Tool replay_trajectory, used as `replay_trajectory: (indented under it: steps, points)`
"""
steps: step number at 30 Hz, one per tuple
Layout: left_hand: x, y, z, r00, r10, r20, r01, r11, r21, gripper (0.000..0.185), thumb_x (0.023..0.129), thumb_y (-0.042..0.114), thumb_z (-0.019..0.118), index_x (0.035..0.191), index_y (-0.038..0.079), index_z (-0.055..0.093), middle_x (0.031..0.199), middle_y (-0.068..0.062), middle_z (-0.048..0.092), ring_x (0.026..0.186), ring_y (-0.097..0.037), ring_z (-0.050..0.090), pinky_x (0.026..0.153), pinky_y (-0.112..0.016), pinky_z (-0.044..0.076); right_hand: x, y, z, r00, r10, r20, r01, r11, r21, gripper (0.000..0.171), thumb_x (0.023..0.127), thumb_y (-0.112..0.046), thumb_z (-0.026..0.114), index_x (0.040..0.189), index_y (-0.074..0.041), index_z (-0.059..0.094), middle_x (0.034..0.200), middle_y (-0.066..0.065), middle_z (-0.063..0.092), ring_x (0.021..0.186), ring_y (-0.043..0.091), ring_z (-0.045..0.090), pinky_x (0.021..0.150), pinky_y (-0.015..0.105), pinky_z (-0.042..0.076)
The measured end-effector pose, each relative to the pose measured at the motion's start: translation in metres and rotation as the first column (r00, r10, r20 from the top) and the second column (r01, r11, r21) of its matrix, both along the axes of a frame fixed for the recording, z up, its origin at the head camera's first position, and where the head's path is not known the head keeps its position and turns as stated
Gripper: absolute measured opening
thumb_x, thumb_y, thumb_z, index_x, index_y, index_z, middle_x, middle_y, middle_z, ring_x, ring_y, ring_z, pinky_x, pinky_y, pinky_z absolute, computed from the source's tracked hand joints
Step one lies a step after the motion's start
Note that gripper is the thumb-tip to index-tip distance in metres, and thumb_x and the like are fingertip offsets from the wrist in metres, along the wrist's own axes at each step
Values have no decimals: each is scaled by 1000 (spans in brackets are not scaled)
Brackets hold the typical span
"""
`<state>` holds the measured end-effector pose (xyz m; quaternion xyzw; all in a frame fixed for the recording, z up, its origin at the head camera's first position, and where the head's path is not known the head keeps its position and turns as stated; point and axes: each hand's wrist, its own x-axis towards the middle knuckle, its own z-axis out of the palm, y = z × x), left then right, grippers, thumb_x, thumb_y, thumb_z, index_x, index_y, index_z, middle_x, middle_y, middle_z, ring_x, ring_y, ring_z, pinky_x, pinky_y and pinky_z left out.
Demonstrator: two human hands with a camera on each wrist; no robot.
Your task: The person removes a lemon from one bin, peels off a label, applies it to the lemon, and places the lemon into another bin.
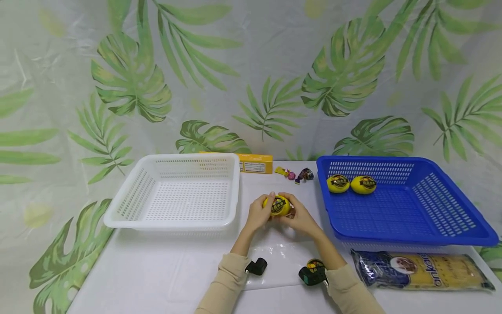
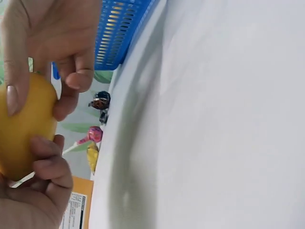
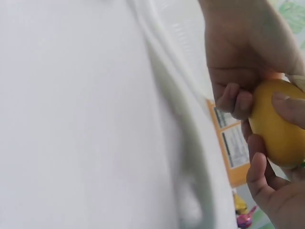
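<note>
Over the middle of the table, both hands hold one yellow lemon (image 1: 279, 206) with a round black-and-yellow label. My left hand (image 1: 259, 213) grips its left side, thumb across the front. From the right, my right hand (image 1: 301, 219) has its fingers curled about the fruit. The left wrist view shows the lemon's smooth side (image 2: 28, 124) between the fingers of both hands. Fingertips and a thumb also press on the lemon (image 3: 276, 126) in the right wrist view. Two similar lemons (image 1: 363, 185) lie at the left end of the blue basket (image 1: 408, 240).
A white basket (image 1: 172, 225) stands at left, with an orange box (image 1: 256, 164) behind it. Wrapped candies (image 1: 304, 175) lie at the back. A pasta packet (image 1: 431, 270) sits in front of the blue basket. Glossy clear plastic (image 1: 278, 253) covers the table below the hands.
</note>
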<state>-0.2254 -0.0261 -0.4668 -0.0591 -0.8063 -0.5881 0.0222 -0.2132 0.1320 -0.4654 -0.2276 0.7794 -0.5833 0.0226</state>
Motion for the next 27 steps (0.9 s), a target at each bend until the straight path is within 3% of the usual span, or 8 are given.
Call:
replay_trajectory:
  steps: [4,7,9,13,17,20,24,27]
  points:
    - [1,3,7,999,39,-32,-37,997,68,47,97,41,45,90,-1,63,57,-2,52,36,-8,44,37,-21,39,4,2,12,998,60,36,-58,996,-62,72,78,9,59,142,6,28,140,32,33,101,35,57,77,22,50]
    - [3,6,12,990,107,-93,-100,992,79,43,97,37,46,85,-1,63,51,-1,50,34,-7,42,35,-20,37,7,2,20,994,71,85,-60,991,-118,68,84,5,51,145,6,22,141,32,30,97,36,56,77,23,51]
    - [4,9,15,977,157,-142,-148,986,71,40,96,33,47,82,-1,63,50,-2,51,34,-7,42,34,-20,36,9,0,25,993,33,112,-16,989,-149,61,90,1,46,145,7,22,139,32,32,90,35,57,72,26,52]
    - [7,15,17,938,246,-245,-246,969,31,36,94,30,48,79,0,60,54,-2,51,41,-6,41,37,-18,34,12,-12,32,981,-165,104,175,980,-95,48,99,-14,45,141,4,35,130,29,45,70,26,58,63,32,52]
    - [10,21,15,894,297,-335,-313,950,6,30,92,27,49,78,2,56,56,-2,50,45,-6,40,38,-18,33,14,-26,34,918,-395,42,395,918,-13,41,97,-25,50,131,0,51,121,23,54,57,20,55,53,29,50]
    - [12,25,13,864,316,-392,-341,940,8,26,92,24,49,78,3,54,55,-2,50,44,-5,40,37,-18,33,14,-34,33,852,-524,-23,524,852,-3,37,95,-28,55,118,0,61,111,20,62,67,21,58,57,26,49]
    - [14,29,12,839,332,-431,-360,933,17,24,92,22,49,77,4,54,55,-3,52,44,-4,40,37,-15,33,13,-40,30,771,-629,-97,631,776,-14,33,92,-30,59,103,0,68,95,17,67,79,26,59,65,31,47]
    - [15,31,12,830,337,-444,-363,931,28,24,92,21,48,77,3,55,55,-4,53,45,-4,41,38,-14,32,13,-42,28,731,-672,-117,674,738,-27,34,90,-32,60,94,1,69,85,16,66,72,27,58,60,32,46]
